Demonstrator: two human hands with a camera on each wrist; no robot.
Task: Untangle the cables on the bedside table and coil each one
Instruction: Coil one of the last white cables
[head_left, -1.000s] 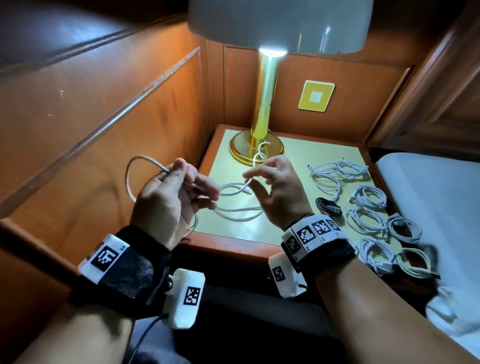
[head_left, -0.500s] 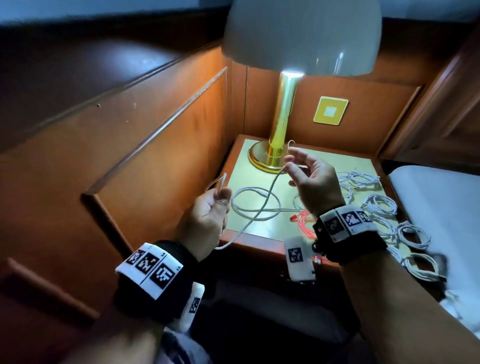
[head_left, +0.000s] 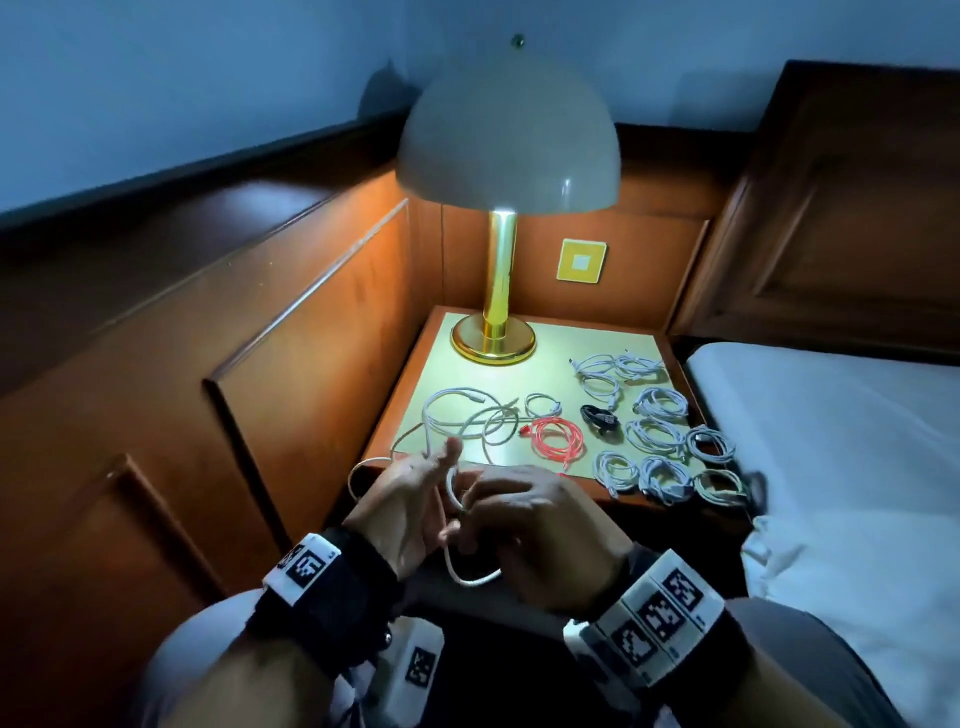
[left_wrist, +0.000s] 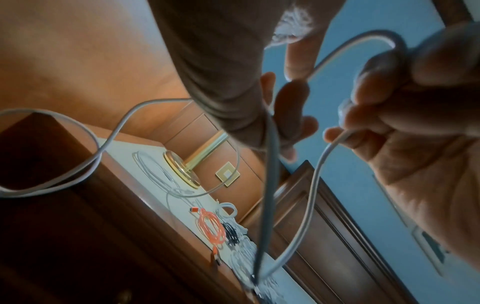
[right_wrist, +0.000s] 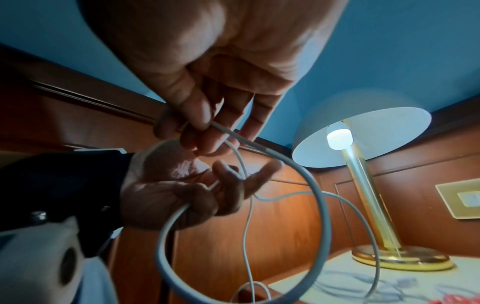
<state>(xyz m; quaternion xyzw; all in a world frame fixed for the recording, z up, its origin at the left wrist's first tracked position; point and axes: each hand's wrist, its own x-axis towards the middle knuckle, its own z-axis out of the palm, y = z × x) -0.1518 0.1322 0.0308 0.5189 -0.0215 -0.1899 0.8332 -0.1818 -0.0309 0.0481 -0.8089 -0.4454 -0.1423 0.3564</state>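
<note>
On the right part of the bedside table, you already have many coiled white cables, plus a black one and a red one. One loose white cable remains in the middle. Your left hand and right hand both pinch it low in the frame, forming a first loop. I can read no brand or writing.

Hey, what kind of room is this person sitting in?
Most likely a bedroom, perhaps a hotel room: a bed with white sheets sits beside a small bedside table carrying a lit lamp, with wood panelling behind.
</note>
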